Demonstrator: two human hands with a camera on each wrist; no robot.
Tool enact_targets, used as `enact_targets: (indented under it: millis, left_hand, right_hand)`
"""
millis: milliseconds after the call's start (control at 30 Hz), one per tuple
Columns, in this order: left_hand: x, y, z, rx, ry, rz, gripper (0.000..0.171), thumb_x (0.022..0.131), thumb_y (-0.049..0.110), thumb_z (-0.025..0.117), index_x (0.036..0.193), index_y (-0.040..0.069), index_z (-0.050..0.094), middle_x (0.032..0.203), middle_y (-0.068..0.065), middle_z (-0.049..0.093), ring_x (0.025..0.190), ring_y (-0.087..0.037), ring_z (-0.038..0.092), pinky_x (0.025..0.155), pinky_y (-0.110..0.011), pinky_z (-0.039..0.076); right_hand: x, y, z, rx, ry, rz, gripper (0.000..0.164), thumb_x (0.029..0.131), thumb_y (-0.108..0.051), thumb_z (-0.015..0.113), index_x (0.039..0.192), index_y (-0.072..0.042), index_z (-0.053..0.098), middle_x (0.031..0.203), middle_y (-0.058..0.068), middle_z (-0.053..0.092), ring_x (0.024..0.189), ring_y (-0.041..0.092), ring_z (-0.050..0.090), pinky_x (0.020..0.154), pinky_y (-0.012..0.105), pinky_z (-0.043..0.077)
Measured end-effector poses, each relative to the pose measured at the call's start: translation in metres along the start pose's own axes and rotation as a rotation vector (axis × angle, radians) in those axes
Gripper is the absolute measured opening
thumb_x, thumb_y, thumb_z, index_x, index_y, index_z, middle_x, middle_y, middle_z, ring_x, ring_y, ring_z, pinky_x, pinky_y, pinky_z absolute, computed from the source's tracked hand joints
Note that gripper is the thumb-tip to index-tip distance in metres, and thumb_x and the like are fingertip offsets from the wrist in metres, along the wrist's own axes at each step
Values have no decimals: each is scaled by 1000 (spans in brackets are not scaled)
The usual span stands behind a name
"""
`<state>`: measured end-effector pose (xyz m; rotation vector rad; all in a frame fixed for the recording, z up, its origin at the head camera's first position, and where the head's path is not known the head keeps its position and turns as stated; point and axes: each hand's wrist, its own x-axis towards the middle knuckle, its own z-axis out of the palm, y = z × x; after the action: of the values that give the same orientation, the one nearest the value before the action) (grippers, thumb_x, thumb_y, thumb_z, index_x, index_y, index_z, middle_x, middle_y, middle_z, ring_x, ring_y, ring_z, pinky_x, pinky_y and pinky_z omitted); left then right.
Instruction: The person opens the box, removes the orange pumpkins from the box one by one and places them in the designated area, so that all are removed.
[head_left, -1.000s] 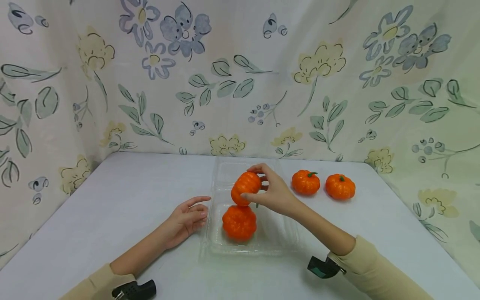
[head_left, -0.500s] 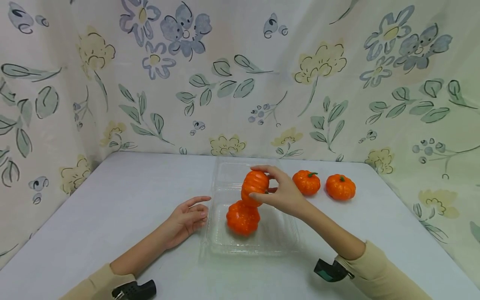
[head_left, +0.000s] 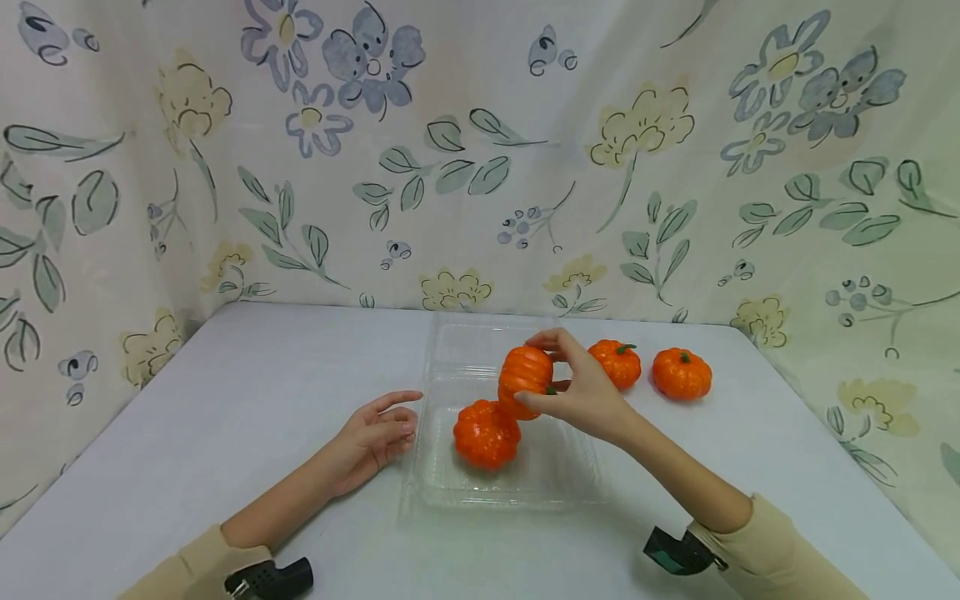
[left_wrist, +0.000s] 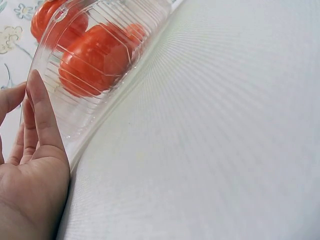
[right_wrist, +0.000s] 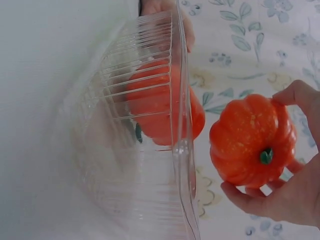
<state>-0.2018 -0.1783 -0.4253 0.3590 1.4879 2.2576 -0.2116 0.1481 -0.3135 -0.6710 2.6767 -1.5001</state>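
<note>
My right hand [head_left: 588, 392] grips a small orange pumpkin [head_left: 524, 379] above the clear plastic container [head_left: 517, 502]. Its green stem faces the palm in the right wrist view, where thumb and fingers curl round the ribbed sides of the held pumpkin [right_wrist: 250, 142]. A second pumpkin [head_left: 486, 436] lies inside the container, below and left of the held one. At the container's left wall rests my left hand [head_left: 375, 437], fingers relaxed and holding nothing. From the left wrist, the fingertips of the left hand [left_wrist: 40, 135] come right at the container's rim.
Two more orange pumpkins [head_left: 615, 364] [head_left: 681, 374] with green stems sit on the white table [head_left: 300, 358], right of the container. The container's lid [head_left: 495, 333] lies folded back behind it. A floral curtain [head_left: 480, 167] hangs behind the table.
My right hand has carried its pumpkin to the right above the container. The pumpkin inside shifted slightly right and back during the first half second. My left hand has stayed put.
</note>
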Motion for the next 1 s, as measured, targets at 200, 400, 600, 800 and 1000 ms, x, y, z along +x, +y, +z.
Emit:
enact_targets:
  millis: [200,400,600,800,1000]
  left_hand:
    - [0,1,0,-1,-1,0,36,105,-2,54,136,15,55,102,3,66,84,-8,66,83,-18,60]
    - [-1,2,1,-1,-7,7,36,105,-2,55,136,16,55,102,3,66,85,-7,66,83,-18,60]
    - [0,1,1,-2,0,-1,36,105,-3,54,137,14,54,101,3,66,84,-7,66,83,-18,60]
    - [0,0,0,-2,0,-3,37,105,-2,55,138,14,53,101,3,66,84,-7,66,83,-18,60]
    - [0,0,0,-1,8,-4,37,105,-3,54,139,13,52,101,2,66,85,-8,65,83,-18,60]
  right_hand:
    - [-7,2,-3,-3,4,-16,58,88,-11,83,136,-4,52,139,17,58,129,39,54,100,52,59]
    - [-14,4,-4,-3,17,-12,58,87,-10,83,135,-3,51,141,18,57,128,41,56,100,52,59]
    - [-18,7,-7,-12,30,-26,57,87,-11,83,136,-5,53,141,17,58,122,38,60,99,53,59]
    - [-23,9,-11,-17,30,-33,57,88,-14,83,139,-8,58,137,15,61,120,35,62,101,56,57]
    - [-27,10,-15,-32,27,-43,56,89,-13,82,140,-9,59,137,15,62,116,31,63,100,51,57]
